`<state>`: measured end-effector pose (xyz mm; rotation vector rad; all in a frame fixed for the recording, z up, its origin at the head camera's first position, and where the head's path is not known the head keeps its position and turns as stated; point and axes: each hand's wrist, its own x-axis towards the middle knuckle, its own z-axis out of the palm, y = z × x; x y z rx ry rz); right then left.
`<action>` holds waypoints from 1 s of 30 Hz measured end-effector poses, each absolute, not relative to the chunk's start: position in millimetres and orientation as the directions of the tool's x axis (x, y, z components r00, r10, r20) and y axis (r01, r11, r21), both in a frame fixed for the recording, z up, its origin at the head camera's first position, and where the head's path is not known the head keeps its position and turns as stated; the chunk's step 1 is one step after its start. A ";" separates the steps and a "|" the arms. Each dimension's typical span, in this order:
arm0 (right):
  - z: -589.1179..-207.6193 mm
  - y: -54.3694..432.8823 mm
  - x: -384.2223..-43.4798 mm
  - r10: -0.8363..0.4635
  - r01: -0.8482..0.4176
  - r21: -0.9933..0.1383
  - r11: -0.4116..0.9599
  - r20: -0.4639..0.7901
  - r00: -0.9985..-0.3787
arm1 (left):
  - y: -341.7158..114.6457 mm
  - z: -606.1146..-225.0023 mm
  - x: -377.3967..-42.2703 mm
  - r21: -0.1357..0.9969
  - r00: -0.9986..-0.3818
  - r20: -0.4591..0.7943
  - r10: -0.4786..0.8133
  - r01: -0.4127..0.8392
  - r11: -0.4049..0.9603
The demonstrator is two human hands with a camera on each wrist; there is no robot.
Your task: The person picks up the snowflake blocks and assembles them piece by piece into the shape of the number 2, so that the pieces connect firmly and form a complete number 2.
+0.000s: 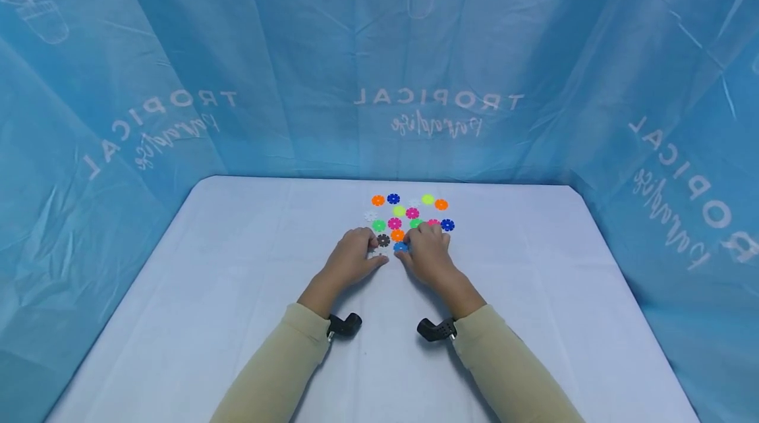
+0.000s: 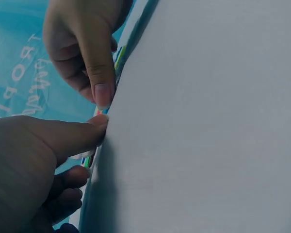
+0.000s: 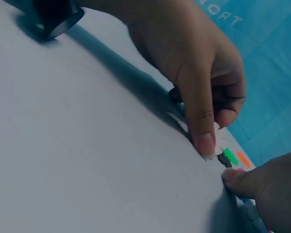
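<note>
Several flat, notched, flower-shaped plastic discs lie grouped on the white table [image 1: 522,317]. My left hand [image 1: 351,256] is at the group's near left side, its thumb and fingers around a white disc [image 3: 217,140]. Beside its fingertips lies a dark grey disc [image 1: 383,240]. To the right, my right hand [image 1: 429,253] has thumb and curled fingers at a light blue disc [image 1: 400,247], partly covering it. An orange disc [image 1: 397,235] sits just beyond. Both thumbs are close together but apart. The right hand partly hides green and pink discs.
Farther back lie an orange disc [image 1: 377,200], a dark blue disc [image 1: 393,199] and a yellow-green disc [image 1: 428,199]. Another dark blue disc [image 1: 447,225] lies right of the right hand. Blue printed curtains [image 1: 379,140] enclose the table's back and sides.
</note>
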<state>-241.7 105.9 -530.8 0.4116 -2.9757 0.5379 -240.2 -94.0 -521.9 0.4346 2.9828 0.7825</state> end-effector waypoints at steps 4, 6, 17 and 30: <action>-526.7 104.8 -245.4 -0.206 -0.226 -0.385 0.895 0.093 -0.974 | -94.3 -523.7 -239.1 0.522 -0.953 0.068 0.296 0.287 0.803; -524.9 105.0 -245.3 -0.205 -0.225 -0.415 0.882 0.095 -0.974 | -95.4 -523.8 -238.2 0.562 -0.950 0.066 0.306 0.289 0.775; -515.1 111.2 -226.5 -0.170 -0.246 -0.735 0.632 0.178 -0.969 | -107.0 -522.4 -232.6 0.829 -0.945 0.165 0.281 0.288 0.480; -509.8 110.9 -216.2 -0.069 0.003 -0.960 0.280 -0.023 -0.997 | -106.8 -518.2 -229.1 0.853 -0.938 0.265 0.225 0.337 0.399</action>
